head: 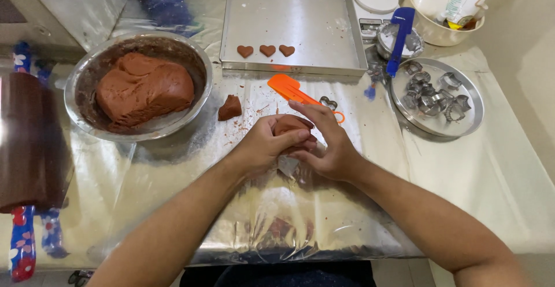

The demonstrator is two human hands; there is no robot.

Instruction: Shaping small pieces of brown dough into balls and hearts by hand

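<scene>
Both forearms reached in from the bottom edge, meeting above the foil-covered table [173, 188]. Left hand [266, 143] cupped, palm inward, fingers wrapped around a small lump of brown dough [289, 125]. Right hand [326, 145] closed against the same lump from the other side, index finger stretched over its top, thumb pressed below. Lump held just above the table, near its middle, mostly hidden between the palms.

Behind the hands, partly covered by the right fingers: a flat orange plastic scraper [287, 88]. Just left, a small loose scrap of brown dough [230, 107]. Farther left, a round steel bowl [87, 73] with a big brown dough mass [144, 87]. At the back, a square metal baking tray [300, 21] carrying three heart-shaped dough pieces [266, 50]. To the right, a round metal plate [471, 99] of steel cookie cutters [430, 93], shapes hard to make out. Left edge: a dark roll-like object [26, 142], cut off and unclear.
</scene>
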